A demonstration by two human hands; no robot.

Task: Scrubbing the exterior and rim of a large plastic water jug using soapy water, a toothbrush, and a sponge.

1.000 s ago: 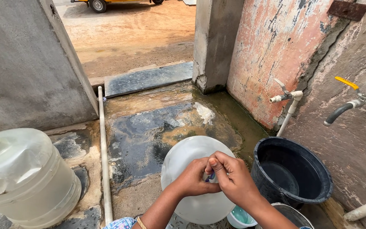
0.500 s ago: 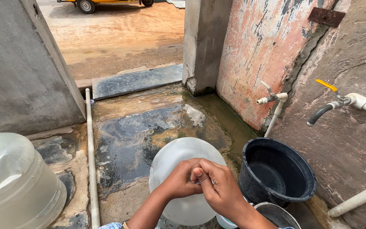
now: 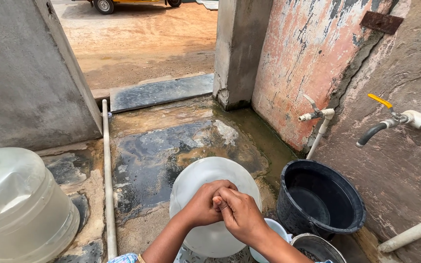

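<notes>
Translucent jug (image 3: pixel 205 180) sits beneath (touching) clasped hands (image 3: pixel 222 207).

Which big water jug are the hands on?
The clear round jug in the middle, beside the black bucket. Both hands rest clasped on top of it. The other jug stands alone at the far left, untouched.

An outdoor wash corner in flat daylight. The wet concrete floor (image 3: pixel 171 146) is dark with stains and greenish along the right edge. A grey slanted wall (image 3: pixel 25 83) stands at the left, with a white pipe (image 3: pixel 107 170) running along the floor beside it. A grey pillar (image 3: pixel 239 48) rises at the back, next to a peeling pink wall (image 3: pixel 303 53). The rough grey wall (image 3: pixel 405 160) on the right carries a tap with a yellow handle (image 3: pixel 381 101). Beyond lies a sandy road (image 3: pixel 147 44).
</notes>
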